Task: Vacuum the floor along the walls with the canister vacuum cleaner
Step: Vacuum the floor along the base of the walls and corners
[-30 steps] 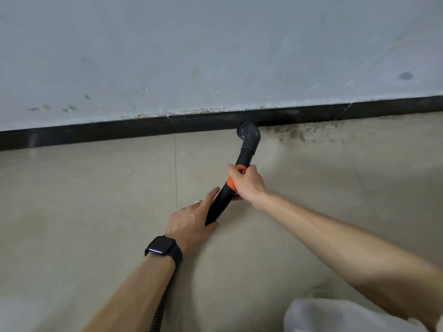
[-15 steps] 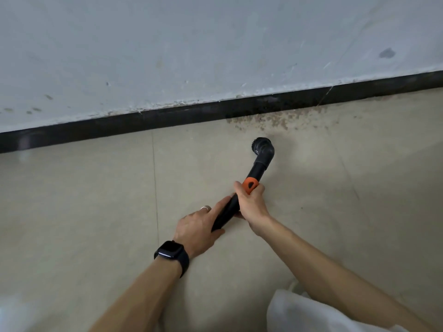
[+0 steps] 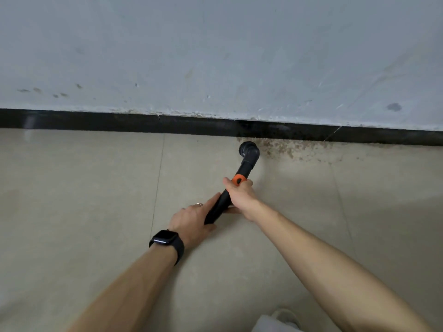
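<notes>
Holds the black vacuum tube (image 3: 219, 204) in both hands, slanting from near left to far right over the tiled floor (image 3: 84, 188). Right grip (image 3: 241, 196) closed fully round the tube just under its orange ring (image 3: 238, 179). Left grip (image 3: 194, 218), nearer in, wrapped round the lower end, thumb laid along it. Round nozzle (image 3: 249, 152) low at the floor, just short of the black baseboard (image 3: 96, 122), at the left edge of a brown dirt patch (image 3: 282, 149). Black watch (image 3: 166, 240) on the left wrist.

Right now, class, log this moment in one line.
step: edge vacuuming | left hand: holds wand rear | right hand: grips wand at orange collar | nozzle: at dirt patch beside baseboard
</notes>
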The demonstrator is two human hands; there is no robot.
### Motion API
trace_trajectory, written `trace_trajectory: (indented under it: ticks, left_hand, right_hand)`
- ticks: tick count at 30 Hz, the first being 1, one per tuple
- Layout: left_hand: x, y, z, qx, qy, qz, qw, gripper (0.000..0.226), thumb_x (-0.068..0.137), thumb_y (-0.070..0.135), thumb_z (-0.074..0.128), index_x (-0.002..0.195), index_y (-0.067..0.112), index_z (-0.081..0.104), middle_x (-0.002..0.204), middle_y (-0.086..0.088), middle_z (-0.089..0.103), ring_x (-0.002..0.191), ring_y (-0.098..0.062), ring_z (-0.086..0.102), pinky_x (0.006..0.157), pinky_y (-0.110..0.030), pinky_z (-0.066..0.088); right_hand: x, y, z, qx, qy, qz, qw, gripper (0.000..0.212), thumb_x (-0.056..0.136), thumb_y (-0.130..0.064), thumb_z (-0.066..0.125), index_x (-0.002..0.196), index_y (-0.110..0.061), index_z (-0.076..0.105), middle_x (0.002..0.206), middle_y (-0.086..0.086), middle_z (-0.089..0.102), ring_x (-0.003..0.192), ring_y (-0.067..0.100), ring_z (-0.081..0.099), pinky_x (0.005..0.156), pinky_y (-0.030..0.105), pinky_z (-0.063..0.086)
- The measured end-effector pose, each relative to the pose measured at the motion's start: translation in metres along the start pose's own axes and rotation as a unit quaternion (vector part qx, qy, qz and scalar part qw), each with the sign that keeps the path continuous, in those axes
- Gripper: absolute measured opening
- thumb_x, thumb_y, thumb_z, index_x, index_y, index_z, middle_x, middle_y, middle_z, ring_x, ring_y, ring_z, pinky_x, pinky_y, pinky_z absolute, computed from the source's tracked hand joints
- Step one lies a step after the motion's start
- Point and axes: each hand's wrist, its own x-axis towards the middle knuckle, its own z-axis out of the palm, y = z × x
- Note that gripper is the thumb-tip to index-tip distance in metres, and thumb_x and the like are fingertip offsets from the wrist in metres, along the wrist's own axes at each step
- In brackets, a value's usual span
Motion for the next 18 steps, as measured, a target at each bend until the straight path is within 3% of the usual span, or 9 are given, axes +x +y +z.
trace_trajectory:
  ticks: [4,10,14,18]
  left_hand:
    - [0.009,-0.004,-0.008,-0.016,-0.015,-0.003,1.0,0.082,0.091,0.037,0.059,0.153,0.049,0.006,0.123,-0.002,0.062,0.108,-0.028,0.061,0.084,-0.037,0.051]
    - [0.013,0.005,-0.045,-0.042,-0.015,-0.01,0.999,0.077,0.087,0.025,0.06,0.151,0.045,0.021,0.115,-0.01,0.064,0.1,-0.032,0.064,0.077,-0.035,0.052]
    - [0.006,0.016,-0.074,-0.052,-0.014,0.003,0.999,0.062,0.084,0.027,0.066,0.139,0.039,0.041,0.105,-0.004,0.066,0.087,-0.025,0.062,0.069,-0.033,0.051]
    - [-0.004,0.03,-0.095,-0.062,-0.006,0.011,0.998,0.046,0.08,0.03,0.072,0.124,0.028,0.058,0.103,-0.002,0.069,0.089,-0.023,0.065,0.078,-0.035,0.056]
  right_hand:
    - [-0.012,-0.015,-0.009,-0.074,-0.028,0.002,0.997,0.054,0.099,-0.044,0.064,0.129,-0.01,0.034,0.102,0.006,0.065,0.074,0.02,0.073,0.065,0.04,0.064]
    - [-0.038,-0.044,-0.021,-0.243,-0.053,-0.028,0.968,0.047,0.1,-0.043,0.059,0.129,-0.012,0.038,0.107,0.005,0.069,0.083,0.021,0.077,0.067,0.037,0.062]
    - [-0.058,-0.069,-0.022,-0.231,-0.048,-0.033,0.971,0.039,0.103,-0.045,0.05,0.121,-0.01,0.054,0.111,0.011,0.068,0.088,0.027,0.077,0.074,0.042,0.063]
    - [-0.062,-0.075,-0.019,-0.118,-0.009,-0.003,0.993,0.042,0.104,-0.042,0.05,0.127,-0.007,0.053,0.106,0.012,0.069,0.083,0.026,0.076,0.067,0.041,0.064]
